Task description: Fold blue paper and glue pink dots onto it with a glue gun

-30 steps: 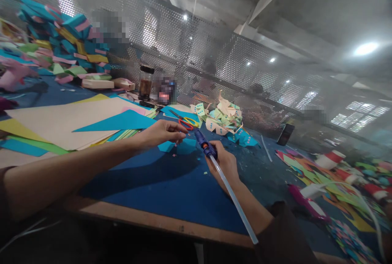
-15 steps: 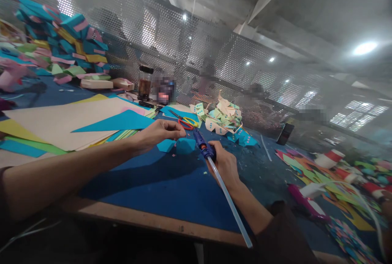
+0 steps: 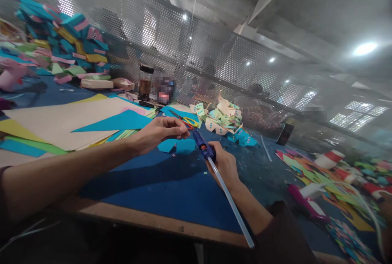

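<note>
My right hand (image 3: pixel 225 162) is wrapped round a dark blue hot glue gun (image 3: pixel 202 145). A long clear glue stick (image 3: pixel 231 203) sticks out of its back end towards me. Thumb and fingers of my left hand (image 3: pixel 171 130) are pinched together just left of the gun's nozzle; whatever they hold is too small to make out. Below them, blue paper pieces (image 3: pixel 185 146) lie on the blue table (image 3: pixel 159 192), with tiny pink and pale paper bits around. Scissors with red and yellow handles (image 3: pixel 192 122) lie just beyond my left fingers, partly hidden.
Large coloured paper sheets (image 3: pixel 61 121) cover the left. Behind stand a dark-lidded jar (image 3: pixel 145 82) and a heap of dotted paper shapes (image 3: pixel 225 115). A phone (image 3: pixel 285 134) leans at the right, near a magenta glue gun (image 3: pixel 308 202) and paper cut-outs. Blue and pink paper pieces pile up (image 3: pixel 69 39) far left.
My left hand has shifted slightly right, closer to the nozzle, and now covers more of the red scissor handle. The glue gun and my right hand are almost still.
</note>
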A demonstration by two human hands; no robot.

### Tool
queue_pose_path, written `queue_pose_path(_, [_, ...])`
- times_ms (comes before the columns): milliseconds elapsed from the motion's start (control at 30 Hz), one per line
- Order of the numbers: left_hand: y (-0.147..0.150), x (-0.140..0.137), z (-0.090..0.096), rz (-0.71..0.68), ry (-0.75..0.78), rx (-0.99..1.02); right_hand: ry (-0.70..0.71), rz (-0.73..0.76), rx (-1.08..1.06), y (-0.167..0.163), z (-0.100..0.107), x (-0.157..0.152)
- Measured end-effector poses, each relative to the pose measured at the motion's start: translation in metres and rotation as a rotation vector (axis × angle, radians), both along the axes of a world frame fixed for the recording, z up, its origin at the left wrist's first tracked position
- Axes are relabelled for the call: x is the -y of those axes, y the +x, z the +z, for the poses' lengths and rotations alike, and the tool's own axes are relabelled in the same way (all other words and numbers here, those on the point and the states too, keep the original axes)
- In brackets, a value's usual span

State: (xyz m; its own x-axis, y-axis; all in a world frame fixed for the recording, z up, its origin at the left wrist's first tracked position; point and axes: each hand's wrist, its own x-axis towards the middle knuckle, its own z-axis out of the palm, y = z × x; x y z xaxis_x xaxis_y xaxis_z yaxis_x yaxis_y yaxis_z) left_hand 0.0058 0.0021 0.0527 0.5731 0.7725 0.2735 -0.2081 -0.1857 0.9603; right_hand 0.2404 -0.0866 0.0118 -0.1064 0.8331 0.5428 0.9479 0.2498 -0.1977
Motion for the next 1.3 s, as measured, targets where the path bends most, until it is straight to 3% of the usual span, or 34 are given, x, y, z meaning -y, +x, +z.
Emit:
queue_pose_path(200, [0.0,-0.001,0.0,0.01,-0.002,0.01,0.005,-0.013,-0.054,0.002,-0.001,-0.003])
queue_pose_path(500, [0.001,-0.005,-0.004,0.073,-0.011,-0.203,-0.003,-0.054,-0.31,-0.005,0.003,-0.002])
queue_pose_path(733, [-0.002,-0.013,-0.01,0.027,-0.107,-0.132,0.014,-0.085,-0.46,-0.003,0.001,-0.007])
queue_pose_path(1033, [-0.002,-0.019,-0.011,0.099,-0.115,-0.051,0.073,0.0,-0.514,0.002,-0.006,-0.014])
queue_pose_path(1300, [0.0,-0.008,-0.008,0.01,-0.182,-0.084,0.022,-0.009,-0.511,-0.007,0.0,-0.006])
